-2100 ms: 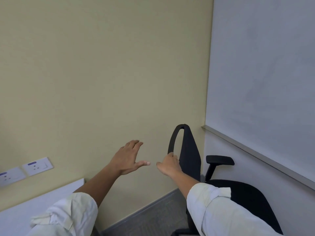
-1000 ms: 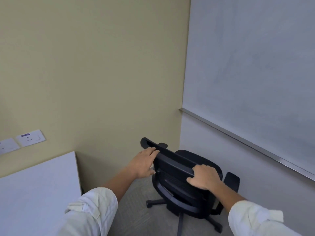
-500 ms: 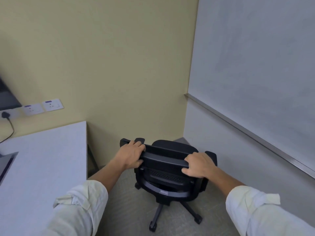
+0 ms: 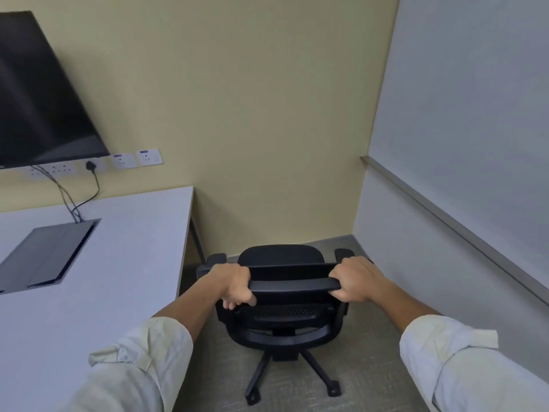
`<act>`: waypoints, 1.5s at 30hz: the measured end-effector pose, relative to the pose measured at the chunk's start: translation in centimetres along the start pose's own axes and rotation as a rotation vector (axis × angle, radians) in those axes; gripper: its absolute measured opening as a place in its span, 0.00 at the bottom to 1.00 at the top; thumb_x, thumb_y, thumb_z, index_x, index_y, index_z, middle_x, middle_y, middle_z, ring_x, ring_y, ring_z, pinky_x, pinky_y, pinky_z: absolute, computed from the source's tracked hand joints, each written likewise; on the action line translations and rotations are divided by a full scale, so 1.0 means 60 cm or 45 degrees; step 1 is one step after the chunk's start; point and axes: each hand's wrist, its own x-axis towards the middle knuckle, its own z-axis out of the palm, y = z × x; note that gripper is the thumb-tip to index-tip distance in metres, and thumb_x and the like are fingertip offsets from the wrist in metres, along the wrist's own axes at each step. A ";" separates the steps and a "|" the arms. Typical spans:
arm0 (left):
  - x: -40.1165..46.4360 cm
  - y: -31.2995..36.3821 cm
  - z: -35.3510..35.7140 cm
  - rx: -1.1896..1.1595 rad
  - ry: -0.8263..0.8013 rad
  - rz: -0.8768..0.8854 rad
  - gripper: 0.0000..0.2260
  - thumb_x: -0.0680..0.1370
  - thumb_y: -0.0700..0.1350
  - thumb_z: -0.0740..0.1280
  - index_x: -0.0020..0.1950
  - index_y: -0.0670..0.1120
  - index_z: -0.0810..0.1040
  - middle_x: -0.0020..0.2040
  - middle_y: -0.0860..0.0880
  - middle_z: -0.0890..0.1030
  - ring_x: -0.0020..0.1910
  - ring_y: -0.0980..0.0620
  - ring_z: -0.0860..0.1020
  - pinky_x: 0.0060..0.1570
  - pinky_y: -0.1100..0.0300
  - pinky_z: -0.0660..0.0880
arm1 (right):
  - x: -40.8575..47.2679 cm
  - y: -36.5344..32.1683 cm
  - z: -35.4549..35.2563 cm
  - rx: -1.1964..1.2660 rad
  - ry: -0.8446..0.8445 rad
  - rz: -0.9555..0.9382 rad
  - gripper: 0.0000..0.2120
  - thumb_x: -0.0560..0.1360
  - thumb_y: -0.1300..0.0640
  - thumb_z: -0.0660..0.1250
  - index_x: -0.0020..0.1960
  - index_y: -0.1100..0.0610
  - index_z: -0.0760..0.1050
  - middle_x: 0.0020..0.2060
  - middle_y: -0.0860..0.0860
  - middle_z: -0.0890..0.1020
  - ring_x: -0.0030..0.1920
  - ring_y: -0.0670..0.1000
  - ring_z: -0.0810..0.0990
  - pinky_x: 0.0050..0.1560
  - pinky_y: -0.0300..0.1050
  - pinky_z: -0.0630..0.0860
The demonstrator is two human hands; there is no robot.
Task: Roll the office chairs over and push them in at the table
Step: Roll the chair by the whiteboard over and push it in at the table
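A black office chair (image 4: pixel 282 310) stands on the grey carpet in the room's corner, its back toward me and its seat facing the yellow wall. My left hand (image 4: pixel 234 282) grips the left end of the backrest's top edge. My right hand (image 4: pixel 355 279) grips the right end. The white table (image 4: pixel 113 263) lies to the left; the chair's left armrest sits close to its right edge. Both armrests and the wheeled base show below my hands.
A dark screen (image 4: pixel 38 99) hangs on the wall above the table, with wall sockets (image 4: pixel 124 160) and cables running into a cable box (image 4: pixel 47 254) set in the tabletop. A whiteboard (image 4: pixel 475 114) covers the right wall. Carpet lies open behind the chair.
Both hands took hold of the backrest, and the chair turned until its back faces me squarely. My view has swung left, bringing the table, the sockets and the screen into sight.
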 end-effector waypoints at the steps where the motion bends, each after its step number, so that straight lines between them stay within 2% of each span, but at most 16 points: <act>1: 0.003 0.007 0.001 -0.128 -0.076 -0.001 0.16 0.68 0.58 0.65 0.32 0.46 0.80 0.28 0.51 0.84 0.30 0.57 0.82 0.36 0.59 0.73 | 0.006 0.012 -0.002 -0.015 -0.015 -0.014 0.13 0.68 0.46 0.62 0.29 0.50 0.66 0.24 0.47 0.71 0.27 0.51 0.70 0.30 0.46 0.66; 4: 0.007 0.016 0.005 -0.288 0.020 0.006 0.14 0.67 0.55 0.69 0.34 0.44 0.73 0.28 0.50 0.79 0.28 0.49 0.77 0.32 0.57 0.69 | 0.039 0.047 -0.011 -0.026 -0.083 -0.029 0.10 0.66 0.49 0.63 0.29 0.50 0.66 0.26 0.48 0.73 0.30 0.54 0.73 0.31 0.46 0.67; 7: 0.018 0.015 0.005 -0.337 0.104 -0.024 0.15 0.67 0.53 0.69 0.33 0.45 0.67 0.28 0.48 0.71 0.27 0.48 0.69 0.31 0.53 0.63 | 0.087 0.065 -0.020 0.003 -0.153 -0.083 0.10 0.68 0.49 0.65 0.30 0.50 0.68 0.28 0.48 0.75 0.32 0.54 0.76 0.32 0.46 0.72; 10: 0.027 0.002 0.005 -0.395 0.187 -0.099 0.15 0.66 0.52 0.69 0.32 0.46 0.65 0.27 0.48 0.68 0.26 0.49 0.66 0.31 0.52 0.61 | 0.146 0.069 -0.026 0.008 -0.210 -0.134 0.11 0.68 0.44 0.66 0.32 0.49 0.70 0.31 0.47 0.75 0.35 0.53 0.76 0.32 0.45 0.68; 13: 0.035 -0.012 0.003 -0.422 0.258 -0.218 0.14 0.67 0.53 0.68 0.31 0.46 0.67 0.27 0.50 0.70 0.25 0.50 0.68 0.30 0.53 0.63 | 0.208 0.075 -0.022 0.026 -0.220 -0.202 0.15 0.69 0.38 0.65 0.34 0.48 0.71 0.32 0.45 0.74 0.37 0.54 0.76 0.36 0.46 0.68; 15: 0.041 -0.020 -0.007 -0.432 0.263 -0.291 0.13 0.68 0.53 0.68 0.32 0.46 0.70 0.28 0.50 0.73 0.26 0.50 0.70 0.30 0.53 0.65 | 0.244 0.077 -0.021 0.068 -0.237 -0.234 0.15 0.69 0.38 0.65 0.33 0.47 0.70 0.31 0.45 0.74 0.37 0.54 0.76 0.37 0.46 0.69; 20: 0.067 -0.014 -0.025 -0.499 0.307 -0.454 0.11 0.69 0.53 0.67 0.36 0.46 0.76 0.31 0.49 0.78 0.30 0.49 0.77 0.32 0.55 0.70 | 0.335 0.100 -0.026 0.015 -0.271 -0.353 0.04 0.64 0.52 0.64 0.35 0.51 0.73 0.32 0.49 0.76 0.33 0.53 0.76 0.31 0.43 0.68; 24: 0.100 0.012 -0.049 -0.566 0.313 -0.550 0.11 0.69 0.54 0.67 0.36 0.47 0.77 0.32 0.49 0.80 0.33 0.48 0.80 0.35 0.53 0.74 | 0.397 0.145 -0.023 -0.036 -0.211 -0.456 0.02 0.63 0.54 0.64 0.33 0.51 0.71 0.30 0.49 0.76 0.33 0.54 0.76 0.31 0.44 0.69; 29: 0.147 0.065 -0.080 -0.647 0.350 -0.707 0.11 0.69 0.54 0.67 0.33 0.48 0.74 0.31 0.50 0.77 0.31 0.49 0.77 0.31 0.56 0.70 | 0.474 0.202 -0.031 -0.059 -0.176 -0.619 0.03 0.62 0.56 0.64 0.32 0.50 0.69 0.30 0.48 0.75 0.32 0.54 0.75 0.28 0.42 0.63; 38: 0.283 0.145 -0.148 -0.739 0.519 -1.019 0.10 0.64 0.54 0.62 0.29 0.49 0.70 0.27 0.52 0.75 0.26 0.49 0.74 0.27 0.59 0.66 | 0.634 0.311 -0.043 -0.117 -0.186 -0.868 0.10 0.65 0.59 0.64 0.31 0.49 0.66 0.30 0.47 0.73 0.35 0.55 0.74 0.36 0.44 0.68; 42: 0.321 0.144 -0.178 -0.765 0.537 -1.091 0.09 0.64 0.53 0.62 0.30 0.48 0.71 0.29 0.51 0.76 0.27 0.49 0.75 0.27 0.58 0.66 | 0.702 0.319 -0.050 -0.141 -0.171 -0.925 0.10 0.67 0.60 0.64 0.31 0.49 0.67 0.32 0.49 0.76 0.37 0.55 0.76 0.37 0.45 0.70; 45: 0.358 0.131 -0.196 -0.798 0.537 -1.165 0.08 0.65 0.52 0.62 0.32 0.48 0.71 0.31 0.50 0.77 0.29 0.48 0.76 0.27 0.58 0.66 | 0.762 0.314 -0.056 -0.187 -0.173 -0.976 0.06 0.68 0.61 0.64 0.36 0.50 0.73 0.37 0.52 0.81 0.40 0.56 0.79 0.39 0.47 0.75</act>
